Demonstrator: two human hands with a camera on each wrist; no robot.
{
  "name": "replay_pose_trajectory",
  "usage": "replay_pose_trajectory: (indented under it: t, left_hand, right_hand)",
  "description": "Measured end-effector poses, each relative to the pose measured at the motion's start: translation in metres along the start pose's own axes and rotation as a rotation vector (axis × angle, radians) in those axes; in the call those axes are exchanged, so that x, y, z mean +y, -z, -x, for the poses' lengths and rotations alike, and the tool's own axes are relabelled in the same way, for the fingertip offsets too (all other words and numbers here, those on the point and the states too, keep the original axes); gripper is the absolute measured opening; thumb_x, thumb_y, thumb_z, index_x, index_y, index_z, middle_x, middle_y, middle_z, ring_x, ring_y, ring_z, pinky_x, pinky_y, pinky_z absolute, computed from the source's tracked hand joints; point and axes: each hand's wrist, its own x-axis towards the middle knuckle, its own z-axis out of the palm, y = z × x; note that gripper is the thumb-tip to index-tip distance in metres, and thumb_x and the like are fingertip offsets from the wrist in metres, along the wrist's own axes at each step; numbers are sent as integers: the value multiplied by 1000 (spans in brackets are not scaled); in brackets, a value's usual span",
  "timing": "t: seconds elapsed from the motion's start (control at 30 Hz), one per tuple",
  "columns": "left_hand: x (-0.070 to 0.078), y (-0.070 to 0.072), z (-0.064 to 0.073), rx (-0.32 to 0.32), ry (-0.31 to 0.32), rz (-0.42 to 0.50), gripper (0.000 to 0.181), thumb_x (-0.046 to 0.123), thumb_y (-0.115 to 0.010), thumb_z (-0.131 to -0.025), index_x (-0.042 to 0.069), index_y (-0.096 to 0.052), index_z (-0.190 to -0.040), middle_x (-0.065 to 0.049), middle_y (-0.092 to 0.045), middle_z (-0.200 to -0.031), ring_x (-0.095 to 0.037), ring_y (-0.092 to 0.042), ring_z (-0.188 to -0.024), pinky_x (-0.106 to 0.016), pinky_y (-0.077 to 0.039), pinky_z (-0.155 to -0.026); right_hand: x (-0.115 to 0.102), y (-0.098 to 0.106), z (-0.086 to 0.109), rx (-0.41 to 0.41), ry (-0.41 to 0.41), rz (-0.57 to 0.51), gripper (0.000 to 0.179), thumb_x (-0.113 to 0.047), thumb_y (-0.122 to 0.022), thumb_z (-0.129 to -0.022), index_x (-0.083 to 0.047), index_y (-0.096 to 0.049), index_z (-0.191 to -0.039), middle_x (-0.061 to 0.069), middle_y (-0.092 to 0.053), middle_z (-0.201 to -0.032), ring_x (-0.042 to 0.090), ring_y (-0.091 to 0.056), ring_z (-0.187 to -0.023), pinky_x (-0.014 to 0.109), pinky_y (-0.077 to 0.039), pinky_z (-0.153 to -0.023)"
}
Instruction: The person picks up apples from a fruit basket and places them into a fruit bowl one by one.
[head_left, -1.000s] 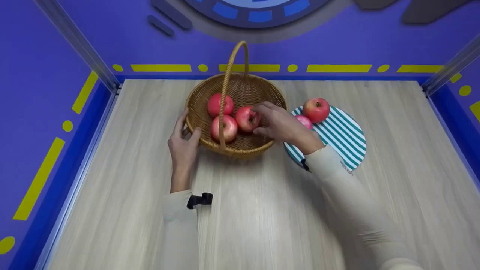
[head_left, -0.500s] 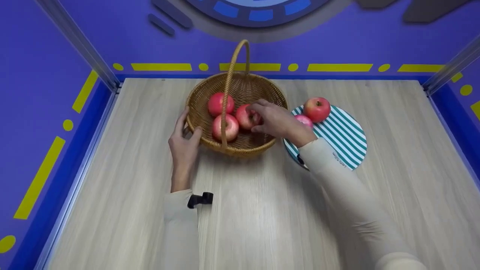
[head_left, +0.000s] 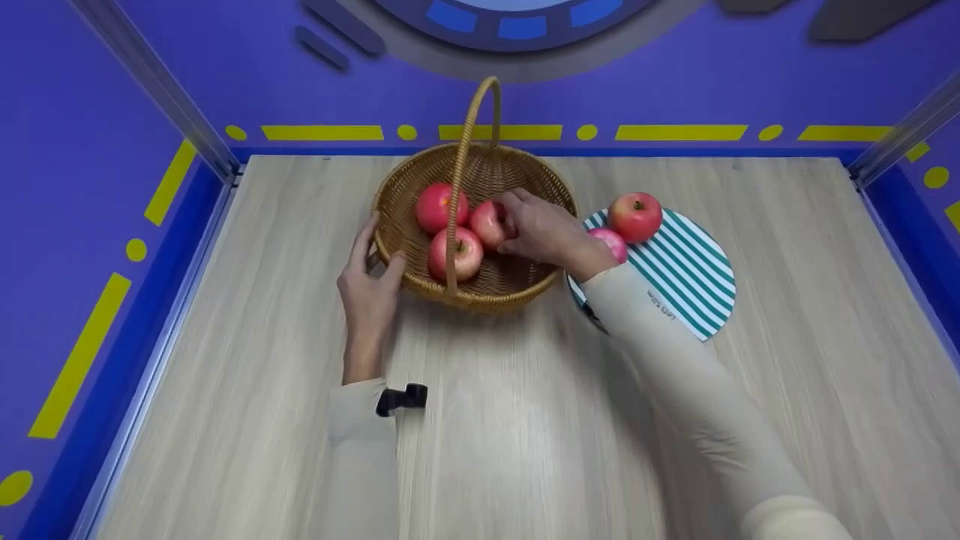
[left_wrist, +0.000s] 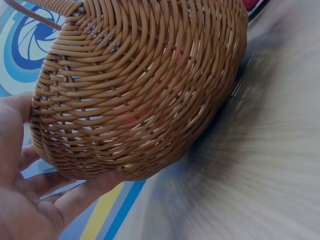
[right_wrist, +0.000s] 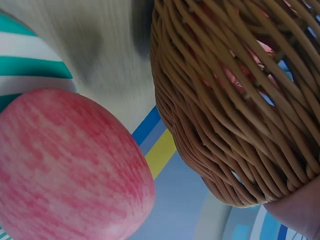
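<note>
A wicker basket point(head_left: 487, 298) with a tall arched handle stands at the back of the table. My left hand point(head_left: 367, 292) grips its left rim; in the left wrist view, thumb and fingers point(left_wrist: 95, 190) lie around the woven side. Inside the basket are three red apples. My right hand point(head_left: 544, 229) reaches over the right rim and holds the rightmost apple point(head_left: 489, 225), its fingertips partly hidden behind it. The other two, a rear apple point(head_left: 439, 208) and a front apple point(head_left: 457, 255), sit to the left, partly crossed by the handle.
To the right lies a round green-and-white striped placemat point(head_left: 690, 270). On it sit a red apple point(head_left: 635, 217) and a pinker apple point(head_left: 609, 244), the latter partly behind my right wrist. Blue-purple walls point(head_left: 337, 90) close off the back and sides.
My right hand has shifted slightly inward and up, turning the rightmost apple so that its stem hollow no longer shows. The left hand keeps its hold on the rim.
</note>
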Motion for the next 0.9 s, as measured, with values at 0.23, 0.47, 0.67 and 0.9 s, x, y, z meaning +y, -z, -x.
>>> replay_pose_trajectory:
  t: [0.23,0.47,0.67,0.9]
  left_hand:
    - [1,-1,1,-3,-27,-16,63,15,-70,-95,26,-57,-156,1,-54,-157,-30,-63,-129,-37,-61,-85]
    - [1,-2,0,-17,-53,-10,62,14,-72,-97,32,-59,-154,6,-53,-157,-36,-61,-130,-40,-61,-84]
    - [1,-2,1,-20,-54,-16,62,16,-72,-97,31,-58,-155,6,-52,-158,-33,-60,-131,-40,-61,-86]
    - [0,-2,0,-10,-56,-14,63,15,-70,-95,28,-57,-156,1,-53,-158,-36,-61,-131,-41,-60,-89]
  right_hand:
    - [4,-5,-4,3,-52,-25,78,-30,-86,-89,1,-49,-150,21,-61,-125,36,-61,-106,53,-53,-95]
    - [8,-8,-2,92,-5,-18,68,-33,-83,-86,1,-57,-139,18,-61,-113,35,-62,-96,52,-55,-86]
    - [9,-9,1,149,2,-38,67,-34,-82,-83,0,-59,-136,19,-57,-116,36,-61,-91,53,-55,-84]
    - [5,-4,5,167,-61,-129,80,-33,-84,-86,-6,-51,-154,20,-49,-133,38,-62,-103,52,-53,-97]
